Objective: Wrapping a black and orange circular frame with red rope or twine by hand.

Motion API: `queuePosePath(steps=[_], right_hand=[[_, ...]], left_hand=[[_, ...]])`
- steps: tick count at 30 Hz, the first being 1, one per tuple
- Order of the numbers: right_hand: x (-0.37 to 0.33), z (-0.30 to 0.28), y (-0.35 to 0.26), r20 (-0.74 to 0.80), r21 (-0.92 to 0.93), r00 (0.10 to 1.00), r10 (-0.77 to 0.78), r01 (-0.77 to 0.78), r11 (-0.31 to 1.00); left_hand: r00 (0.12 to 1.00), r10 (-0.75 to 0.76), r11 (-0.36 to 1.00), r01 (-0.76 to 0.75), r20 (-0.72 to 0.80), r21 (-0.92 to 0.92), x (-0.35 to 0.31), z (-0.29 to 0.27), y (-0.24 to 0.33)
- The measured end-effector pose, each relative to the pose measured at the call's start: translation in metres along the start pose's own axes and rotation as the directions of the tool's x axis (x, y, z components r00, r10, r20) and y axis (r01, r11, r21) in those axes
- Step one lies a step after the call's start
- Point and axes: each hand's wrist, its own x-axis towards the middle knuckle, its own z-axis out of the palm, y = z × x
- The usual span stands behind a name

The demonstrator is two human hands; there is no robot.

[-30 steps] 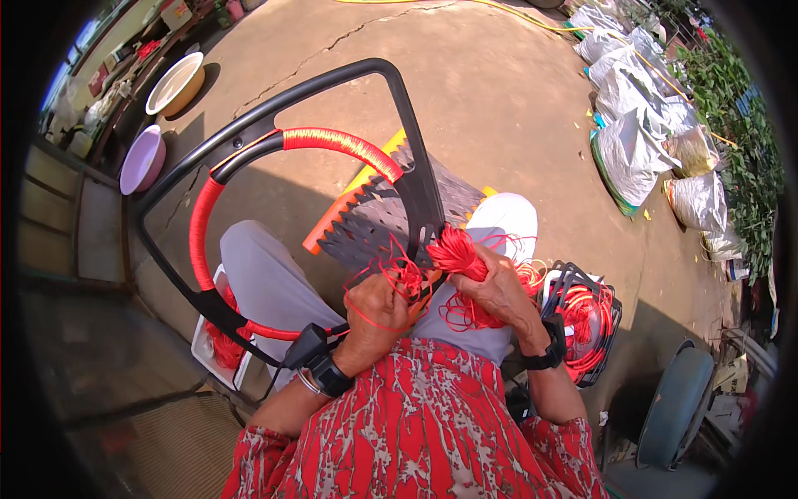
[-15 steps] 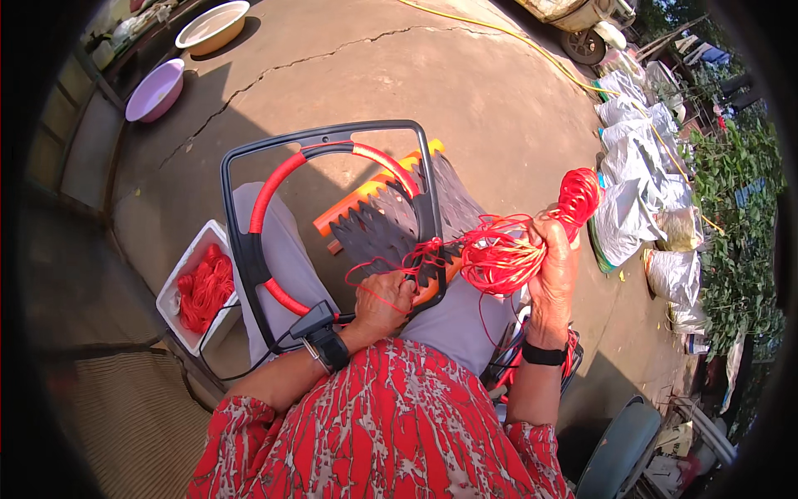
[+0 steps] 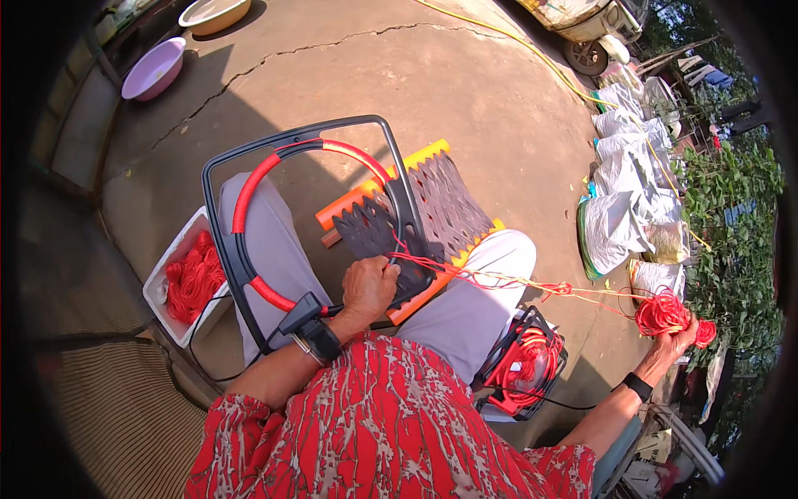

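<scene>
seated person, red patterned top, grey trousers, looking down on own lap. a dark frame (image 3: 249, 158) with a red-wrapped hoop (image 3: 249, 179) inside it stands across the knees, resting against the left leg.

left hand (image 3: 368, 287) on the lap at the lower edge of the frame, fingers curled shut, pinching red cord (image 3: 490, 281) where it meets a dark woven mat (image 3: 440, 204). the mat lies between two orange toothed bars (image 3: 378, 187), tilted across the right thigh. a black strap with a small box sits at the left wrist.

right hand (image 3: 677, 328) flung far out to the right, arm almost straight, well apart from the lap. fingers closed around a loose bundle of red cord (image 3: 662, 313); a smaller red clump pokes out past the hand. from the bundle the cord runs taut back to the left hand, with a yellowish strand alongside it and a small red knot partway.

around: white tub (image 3: 166, 274) of red cord on the ground just left of the left leg; black crate (image 3: 549, 333) with more red cord by the right leg. cracked concrete floor (image 3: 465, 75), a purple basin (image 3: 154, 68) and a cream basin (image 3: 214, 12) far up left, pale sacks (image 3: 619, 179) lined up along the right, greenery beyond them
</scene>
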Motion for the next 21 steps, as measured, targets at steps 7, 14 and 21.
queuePosePath(steps=[7,14,21], right_hand=[[0.004,-0.061,-0.04,-0.156,-0.124,0.964,-0.217,0.198,0.972],[-0.142,0.054,0.005,0.337,-0.164,0.919,0.203,-0.155,0.974],[-0.2,0.152,0.107,0.335,-0.854,0.803,0.492,0.039,0.519]], left_hand=[[0.991,-0.137,0.968,0.131,-0.012,-0.214,0.019,-0.001,-0.017],[0.981,-0.196,0.873,0.179,0.01,-0.453,0.028,-0.027,0.01],[0.993,-0.112,0.862,0.121,0.048,-0.492,0.023,-0.042,0.027]])
